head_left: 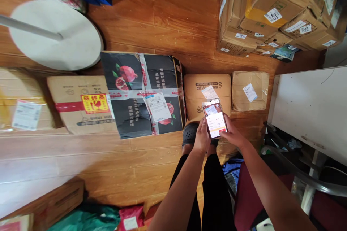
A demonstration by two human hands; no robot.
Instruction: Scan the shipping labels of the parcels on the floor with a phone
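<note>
Cataloguing from largest to smallest, with the phone as the clock's centre.

Wooden floor (162, 18): warm planks, underlying everything.

White table (311, 108), at 3 o'clock: flat top, metal legs below it.

Round white base (56, 36) with a pole, at 10 o'clock, well apart from the hands.

Stack of cartons (271, 11), at 1 o'clock: brown cardboard, numbered labels, piled at angles.

Black pomegranate box (142, 94), at 9 o'clock: taped across, white shipping label on top; by its bulk it is judged heavy.

Brown carton with red-and-yellow sticker (81, 104), touching the black box on its far side, also at 9 o'clock.

Small brown carton (207, 94), at 12 o'clock, directly beyond the phone, label on top; stiff-sided, probably best lifted from under both ends.

Padded brown parcel (251, 90), at 1 o'clock, just beside the small carton; wrinkled wrap, looks softer.

Left hand (202, 137): curled round the phone's left edge, fingers wrapped behind it, bearing it.

Right hand (233, 135): closed on the lower right edge, thumb laid over the screen's lower corner.

Phone (215, 119): held above the person's feet, screen lit and facing up, tilted toward the small carton. Judged light, rigid, smooth-glassed, so slippery and fragile if dropped on the planks. The long edges are the sound places to hold, and both hands sit there, leaving the screen reachable.
</note>
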